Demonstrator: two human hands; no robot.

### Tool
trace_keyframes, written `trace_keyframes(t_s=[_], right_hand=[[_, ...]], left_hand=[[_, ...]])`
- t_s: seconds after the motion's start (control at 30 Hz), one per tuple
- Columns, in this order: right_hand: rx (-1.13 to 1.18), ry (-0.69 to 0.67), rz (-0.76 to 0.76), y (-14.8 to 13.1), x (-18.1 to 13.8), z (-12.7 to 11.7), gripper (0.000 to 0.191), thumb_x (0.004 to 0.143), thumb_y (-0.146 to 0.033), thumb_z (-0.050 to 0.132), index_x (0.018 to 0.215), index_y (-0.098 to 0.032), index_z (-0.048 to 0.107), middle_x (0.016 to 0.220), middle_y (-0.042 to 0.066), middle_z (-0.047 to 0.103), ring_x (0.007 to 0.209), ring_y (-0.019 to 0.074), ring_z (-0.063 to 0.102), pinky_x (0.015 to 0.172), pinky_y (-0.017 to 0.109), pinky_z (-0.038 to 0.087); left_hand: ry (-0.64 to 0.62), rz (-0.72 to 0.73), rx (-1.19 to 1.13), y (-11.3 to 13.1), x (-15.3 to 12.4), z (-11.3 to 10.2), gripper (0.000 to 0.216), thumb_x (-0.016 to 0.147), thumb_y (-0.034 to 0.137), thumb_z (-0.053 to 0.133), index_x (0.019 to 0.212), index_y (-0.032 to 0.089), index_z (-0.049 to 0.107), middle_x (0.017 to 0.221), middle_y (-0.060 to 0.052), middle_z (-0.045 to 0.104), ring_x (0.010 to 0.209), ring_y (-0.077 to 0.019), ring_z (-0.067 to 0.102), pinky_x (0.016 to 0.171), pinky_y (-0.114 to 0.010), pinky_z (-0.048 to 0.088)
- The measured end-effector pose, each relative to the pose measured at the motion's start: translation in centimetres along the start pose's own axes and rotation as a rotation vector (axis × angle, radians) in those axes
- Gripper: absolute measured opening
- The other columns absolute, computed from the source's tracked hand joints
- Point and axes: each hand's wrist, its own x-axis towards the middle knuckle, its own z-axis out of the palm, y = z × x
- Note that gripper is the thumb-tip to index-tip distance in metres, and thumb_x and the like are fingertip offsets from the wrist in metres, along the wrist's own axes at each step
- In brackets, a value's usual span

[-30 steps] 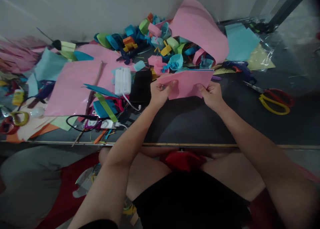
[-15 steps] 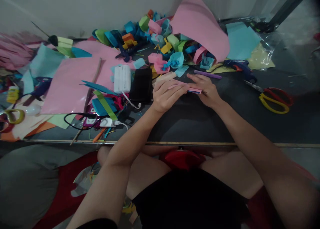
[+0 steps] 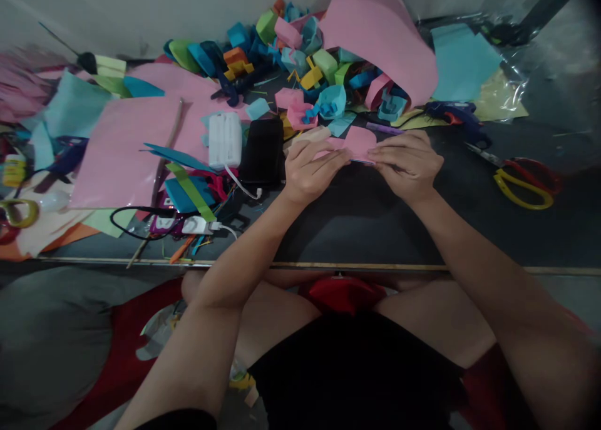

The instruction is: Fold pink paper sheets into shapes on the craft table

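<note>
Between my two hands is a piece of pink paper (image 3: pixel 360 142), partly bent upward, with a dark blue edge showing beneath it. The fingers of my left hand (image 3: pixel 312 170) are closed on its left part. My right hand (image 3: pixel 409 162) pinches its right end. Just behind the paper lies a purple stick (image 3: pixel 384 129), partly covered by my right hand. A beige piece (image 3: pixel 312 134) sits behind my left fingers. Left of that hand are a black phone (image 3: pixel 263 151) and a white power bank (image 3: pixel 225 141) with a cable.
Folded paper pieces (image 3: pixel 239 64) are heaped along the back under a curled pink sheet (image 3: pixel 375 29). Scissors (image 3: pixel 523 179) and a blue glue gun (image 3: pixel 457 117) lie at the right. Pink sheets (image 3: pixel 122 151) cover the left. The table's front edge (image 3: pixel 357 267) runs before my lap.
The pink paper, flat between my hands before, now has a part bent upward. My right hand has shifted right and its fingers have closed on the paper's end. The view has tilted slightly.
</note>
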Motion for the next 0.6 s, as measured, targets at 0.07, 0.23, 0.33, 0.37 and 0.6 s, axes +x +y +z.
trace_keyframes(t_s=[0.07, 0.23, 0.33, 0.37, 0.6], right_hand=[[0.006, -0.011, 0.004, 0.1, 0.1, 0.0, 0.053, 0.102, -0.065, 0.036, 0.112, -0.037, 0.081, 0.109, 0.005, 0.082, 0.122, 0.0325, 0.070, 0.115, 0.062, 0.044], [0.005, -0.035, -0.036, 0.6, 0.4, 0.0, 0.044, 0.103, -0.058, 0.042, 0.109, -0.039, 0.081, 0.111, 0.003, 0.081, 0.123, 0.0323, 0.069, 0.113, 0.062, 0.045], [0.005, -0.040, -0.065, 0.8, 0.4, -0.1, 0.038, 0.103, -0.055, 0.047, 0.110, -0.039, 0.081, 0.110, 0.003, 0.081, 0.123, 0.0329, 0.070, 0.112, 0.062, 0.045], [0.008, -0.031, -0.071, 0.8, 0.4, -0.1, 0.039, 0.103, -0.056, 0.047, 0.109, -0.038, 0.081, 0.109, 0.003, 0.081, 0.121, 0.0324, 0.071, 0.112, 0.062, 0.046], [0.164, -0.013, -0.083, 0.9, 0.2, 0.3, 0.041, 0.101, -0.061, 0.049, 0.098, -0.038, 0.083, 0.102, 0.001, 0.083, 0.098, 0.0254, 0.079, 0.096, 0.049, 0.061]], left_hand=[[0.000, 0.014, -0.011, 0.0, 0.1, -0.1, 0.041, 0.104, 0.057, 0.048, 0.111, 0.030, 0.078, 0.094, -0.005, 0.078, 0.109, -0.0255, 0.073, 0.104, -0.051, 0.051], [-0.009, 0.030, -0.046, 0.1, 0.3, -0.1, 0.037, 0.102, 0.057, 0.054, 0.106, 0.031, 0.080, 0.094, -0.004, 0.080, 0.107, -0.0234, 0.074, 0.100, -0.047, 0.054], [-0.009, 0.039, -0.130, 0.2, 0.5, -0.2, 0.034, 0.100, 0.056, 0.059, 0.104, 0.032, 0.082, 0.099, -0.005, 0.082, 0.106, -0.0229, 0.075, 0.099, -0.045, 0.056], [-0.019, 0.053, -0.169, 0.2, 0.6, -0.3, 0.033, 0.099, 0.057, 0.062, 0.104, 0.032, 0.082, 0.101, -0.005, 0.082, 0.105, -0.0225, 0.075, 0.099, -0.044, 0.057], [-0.067, 0.041, -0.333, 0.2, 1.3, -0.9, 0.039, 0.097, 0.062, 0.061, 0.103, 0.030, 0.084, 0.100, -0.006, 0.083, 0.097, -0.0206, 0.075, 0.096, -0.042, 0.060]])
